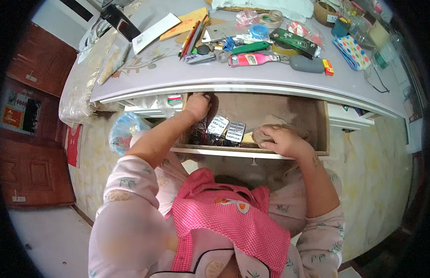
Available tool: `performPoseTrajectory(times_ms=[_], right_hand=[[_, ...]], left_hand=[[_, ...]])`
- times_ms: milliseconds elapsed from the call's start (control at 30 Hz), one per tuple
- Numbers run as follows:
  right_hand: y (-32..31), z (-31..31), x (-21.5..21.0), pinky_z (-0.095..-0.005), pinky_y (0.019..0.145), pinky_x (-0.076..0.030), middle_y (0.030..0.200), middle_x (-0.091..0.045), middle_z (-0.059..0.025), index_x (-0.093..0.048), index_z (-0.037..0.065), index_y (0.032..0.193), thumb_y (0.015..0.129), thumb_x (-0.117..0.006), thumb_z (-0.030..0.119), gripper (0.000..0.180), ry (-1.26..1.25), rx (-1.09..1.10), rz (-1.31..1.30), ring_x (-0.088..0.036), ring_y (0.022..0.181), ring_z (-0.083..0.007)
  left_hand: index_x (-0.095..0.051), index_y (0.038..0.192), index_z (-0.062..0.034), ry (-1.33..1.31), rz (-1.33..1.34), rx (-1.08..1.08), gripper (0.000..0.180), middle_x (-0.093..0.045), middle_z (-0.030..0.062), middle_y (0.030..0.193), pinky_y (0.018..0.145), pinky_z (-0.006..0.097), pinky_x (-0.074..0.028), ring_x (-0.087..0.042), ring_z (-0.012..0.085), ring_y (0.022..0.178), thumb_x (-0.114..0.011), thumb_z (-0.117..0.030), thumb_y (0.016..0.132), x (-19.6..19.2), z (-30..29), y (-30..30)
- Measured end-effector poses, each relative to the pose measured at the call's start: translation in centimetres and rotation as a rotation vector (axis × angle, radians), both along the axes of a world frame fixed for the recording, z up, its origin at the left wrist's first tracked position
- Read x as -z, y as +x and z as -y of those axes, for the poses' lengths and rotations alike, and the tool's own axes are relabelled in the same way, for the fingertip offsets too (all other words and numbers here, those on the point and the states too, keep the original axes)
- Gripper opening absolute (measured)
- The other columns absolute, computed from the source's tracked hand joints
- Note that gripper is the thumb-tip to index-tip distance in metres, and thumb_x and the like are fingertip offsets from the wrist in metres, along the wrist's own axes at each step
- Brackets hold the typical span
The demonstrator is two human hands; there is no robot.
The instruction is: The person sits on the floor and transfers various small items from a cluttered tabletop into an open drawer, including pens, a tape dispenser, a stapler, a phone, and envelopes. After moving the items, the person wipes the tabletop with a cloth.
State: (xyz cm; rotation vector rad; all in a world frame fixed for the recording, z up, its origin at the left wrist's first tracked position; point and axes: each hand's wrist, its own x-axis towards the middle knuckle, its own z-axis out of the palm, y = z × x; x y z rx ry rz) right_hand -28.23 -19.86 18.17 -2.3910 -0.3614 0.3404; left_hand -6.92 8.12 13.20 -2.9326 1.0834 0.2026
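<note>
A pulled-out wooden drawer (317, 120) stands in front of me below the tabletop, and both my hands are inside it. My left hand (199, 105) reaches into its far left corner with the fingers curled in; what they hold, if anything, is hidden. Near the front edge, right of the middle, my right hand (284, 140) has thumb and fingers closed around a dull brown-grey thing (260, 136) whose kind I cannot make out. Between the hands lie two silvery blister packs, one left (218, 125) and one right (236, 131). Dark cords (201, 135) lie tangled at the drawer's left.
On the tabletop (164, 83) lie pencils (192, 37), a green-handled tool (250, 47), a pink bottle-shaped thing (253, 59), a dark green box (294, 42) and blue tape (258, 31). A plastic bag (124, 132) hangs left of the drawer. Glass jars (358, 30) stand far right.
</note>
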Motion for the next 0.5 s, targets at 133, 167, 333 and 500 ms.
performPoseTrajectory(times_ms=[133,167,333,500], right_hand=[[0.2,-0.2,-1.6,-0.0372,0.093,-0.043,0.118,-0.058,-0.0215,-0.048,0.0,0.126,0.085,-0.061,0.029,0.052,-0.047,0.002,-0.121,-0.055,0.11,-0.0335],[-0.1,-0.2,-1.4,-0.0372,0.093,-0.043,0.119,-0.057,-0.0215,-0.048,0.0,0.127,0.086,-0.061,0.029,0.052,-0.018,0.019,-0.135,-0.055,0.111,-0.0332],[-0.2,-0.2,-1.4,-0.0385,0.093,-0.043,0.121,-0.056,-0.0222,-0.048,0.002,0.127,0.085,-0.06,0.03,0.051,0.004,0.042,-0.089,-0.055,0.11,-0.0352],[0.0,-0.1,-0.5,-0.0391,0.091,-0.044,0.116,-0.058,-0.0233,-0.05,0.001,0.124,0.084,-0.061,0.029,0.05,0.02,0.009,-0.035,-0.056,0.107,-0.0365]], left_hand=[[-0.062,0.106,-0.001,-0.225,0.063,0.163,0.028,-0.056,0.0227,0.106,0.092,0.044,-0.044,-0.053,0.04,0.1,-0.061,-0.016,0.082,-1.2,-1.5,-1.6],[-0.063,0.104,-0.0031,-0.183,0.012,0.119,0.026,-0.055,0.0223,0.107,0.09,0.045,-0.044,-0.052,0.0394,0.101,-0.061,-0.014,0.082,-2.3,-1.2,-2.4],[-0.064,0.102,-0.0039,-0.376,0.035,0.239,0.021,-0.055,0.0182,0.092,0.082,0.044,-0.043,-0.052,0.0383,0.092,-0.061,-0.012,0.083,-5.4,-1.1,-4.1],[-0.063,0.1,-0.0035,-0.418,-0.021,0.284,0.019,-0.058,0.0164,0.1,0.083,0.043,-0.045,-0.053,0.0362,0.095,-0.06,-0.009,0.082,-7.8,-0.6,-5.6]])
